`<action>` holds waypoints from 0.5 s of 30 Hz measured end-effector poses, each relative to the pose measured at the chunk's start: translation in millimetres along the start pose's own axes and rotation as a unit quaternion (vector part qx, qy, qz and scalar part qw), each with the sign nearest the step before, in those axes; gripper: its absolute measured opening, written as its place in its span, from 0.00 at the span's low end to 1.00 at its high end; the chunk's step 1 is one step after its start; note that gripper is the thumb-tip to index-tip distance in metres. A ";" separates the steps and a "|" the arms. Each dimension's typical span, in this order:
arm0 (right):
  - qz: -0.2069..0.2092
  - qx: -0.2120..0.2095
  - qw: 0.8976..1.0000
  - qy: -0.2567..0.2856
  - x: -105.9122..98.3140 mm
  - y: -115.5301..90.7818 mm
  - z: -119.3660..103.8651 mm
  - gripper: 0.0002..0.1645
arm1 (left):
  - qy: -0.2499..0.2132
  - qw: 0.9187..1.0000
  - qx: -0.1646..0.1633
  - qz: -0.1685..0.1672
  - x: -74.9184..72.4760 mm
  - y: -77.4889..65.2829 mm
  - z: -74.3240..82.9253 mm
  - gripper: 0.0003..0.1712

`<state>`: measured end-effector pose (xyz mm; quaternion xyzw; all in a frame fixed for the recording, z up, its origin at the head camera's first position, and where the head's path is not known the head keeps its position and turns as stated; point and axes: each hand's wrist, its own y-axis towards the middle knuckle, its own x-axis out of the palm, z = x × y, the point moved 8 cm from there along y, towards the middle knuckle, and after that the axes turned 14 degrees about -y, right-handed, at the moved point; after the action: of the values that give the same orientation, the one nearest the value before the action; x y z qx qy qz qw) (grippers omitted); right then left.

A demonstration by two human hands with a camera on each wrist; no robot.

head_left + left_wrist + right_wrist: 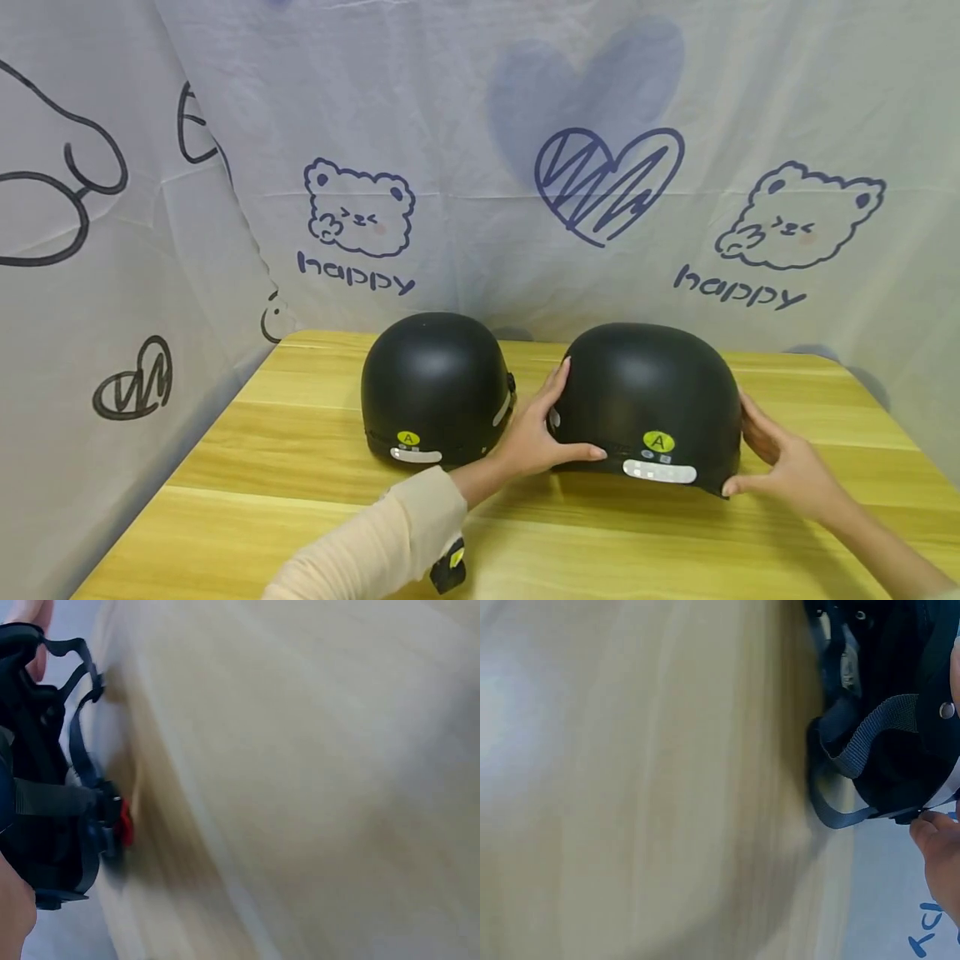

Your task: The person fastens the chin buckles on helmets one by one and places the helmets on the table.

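Note:
A matte black helmet point(652, 383), with a yellow "A" sticker and a pale reflective strip near its lower rim, is held between both hands. My left hand point(534, 432) grips its left side, thumb along the lower rim and fingers up the shell. On the opposite side, my right hand point(787, 467) grips the edge, thumb at the lower corner. Its underside shows in the wrist views: a dark strap with a red buckle part point(126, 823) hangs on the left, and a webbing strap point(877, 731) loops down on the right. The helmet appears tilted and raised off the table.
A second, similar black helmet point(435, 379) stands on the wooden table point(300, 450), left of the held one and close to my left forearm. A small black object point(448, 568) with a yellow mark shows below my left sleeve. Printed white cloth point(480, 250) hangs behind the table.

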<state>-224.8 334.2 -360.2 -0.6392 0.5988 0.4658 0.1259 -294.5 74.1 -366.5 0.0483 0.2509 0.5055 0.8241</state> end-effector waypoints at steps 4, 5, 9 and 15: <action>0.016 -0.004 1.000 -0.012 1.9 -4.1 -0.2 0.72 | 0.006 1.000 0.010 -0.005 3.5 -4.8 -1.7 0.68; 0.018 -0.005 1.000 -0.013 2.2 -4.6 -0.1 0.72 | 0.008 1.000 0.014 -0.006 4.0 -5.8 -1.8 0.69; 0.027 -0.004 0.999 -0.035 4.6 -6.6 2.6 0.74 | 0.012 1.000 0.023 -0.011 5.5 -11.3 -3.0 0.71; 0.039 0.008 0.995 -0.086 8.6 -12.1 4.3 0.76 | 0.024 0.999 0.032 -0.017 10.2 -16.8 -6.6 0.72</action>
<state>-217.3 334.7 -373.8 -0.5716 0.6142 0.5189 0.1635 -280.3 73.6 -381.6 0.0579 0.2874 0.4838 0.8246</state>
